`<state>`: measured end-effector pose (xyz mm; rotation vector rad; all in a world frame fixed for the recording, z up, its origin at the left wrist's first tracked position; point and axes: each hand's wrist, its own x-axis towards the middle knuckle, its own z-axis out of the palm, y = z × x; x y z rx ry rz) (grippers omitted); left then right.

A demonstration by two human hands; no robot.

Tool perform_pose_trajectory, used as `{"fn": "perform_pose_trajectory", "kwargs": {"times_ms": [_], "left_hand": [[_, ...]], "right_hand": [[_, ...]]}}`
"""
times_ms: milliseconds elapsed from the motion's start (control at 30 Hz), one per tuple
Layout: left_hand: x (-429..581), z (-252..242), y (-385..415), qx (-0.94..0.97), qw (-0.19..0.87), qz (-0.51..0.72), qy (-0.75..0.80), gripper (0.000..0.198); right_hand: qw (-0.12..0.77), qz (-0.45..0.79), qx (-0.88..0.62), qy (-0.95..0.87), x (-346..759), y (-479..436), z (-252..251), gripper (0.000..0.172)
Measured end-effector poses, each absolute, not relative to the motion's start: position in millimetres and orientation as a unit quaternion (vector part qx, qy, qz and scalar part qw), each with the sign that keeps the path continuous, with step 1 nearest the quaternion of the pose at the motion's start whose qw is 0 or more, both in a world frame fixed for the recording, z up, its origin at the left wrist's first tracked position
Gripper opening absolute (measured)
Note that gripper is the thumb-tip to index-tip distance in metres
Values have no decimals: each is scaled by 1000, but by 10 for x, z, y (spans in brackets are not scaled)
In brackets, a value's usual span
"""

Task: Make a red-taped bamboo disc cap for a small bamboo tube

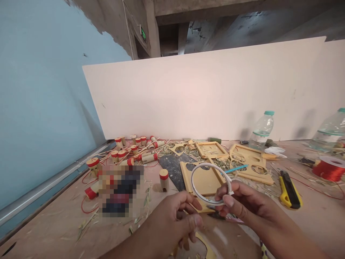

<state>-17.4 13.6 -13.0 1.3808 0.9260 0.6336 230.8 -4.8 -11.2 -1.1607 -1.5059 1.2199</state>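
My right hand (242, 205) grips a thin white ring (192, 184), which looks like a narrow roll of tape, between thumb and fingers at its lower right. The ring is tilted up, and a yellow board frame shows through its middle. Just left of the ring is my left hand (175, 216), its fingers loosely curled and thumb apart, with nothing visible in it. Below the hands lies part of a yellow cut-out board (206, 248). Beyond the left hand stands a small bamboo tube with a red band (164, 181).
Several red-banded bamboo tubes (118, 154) crowd the back left. Yellow frames (250, 158), a blue pencil-like stick (237, 168) and shavings lie in the middle. On the right are a yellow utility knife (289, 190), a red thread spool (330, 168) and water bottles (262, 129). A white board (205, 97) stands behind.
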Motion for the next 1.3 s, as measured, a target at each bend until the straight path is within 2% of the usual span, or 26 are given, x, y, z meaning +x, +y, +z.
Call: {"fn": "perform_pose_trajectory", "kwargs": {"times_ms": [100,200,300,400,567,767,967,1200,1300], "left_hand": [[-189,-131,126,645,539,304,449,22],[-201,-94,111,699,404,325,493,32],[-222,-37,88,744,307,339,487,47],[-239,14,71,797,250,348,425,46],[-219,57,77,816,262,363,366,24],[-210,79,71,802,266,372,383,23],[-209,85,52,793,271,366,405,20],[-204,83,59,782,284,363,420,20],[-200,82,49,782,286,364,418,19]], "right_hand": [[409,380,-489,-670,2325,-54,-140,31],[387,300,-486,-724,2312,-72,-125,28],[374,277,-457,-758,2292,-84,-102,25],[370,263,-421,-785,2278,-109,-87,26],[410,238,-391,-789,2225,-188,-78,27],[416,212,-423,-777,2229,-162,-135,29],[455,188,-441,-751,2302,-167,-100,15],[482,237,-513,-670,2410,-78,-103,20],[466,201,-464,-726,2375,-60,-92,9]]}}
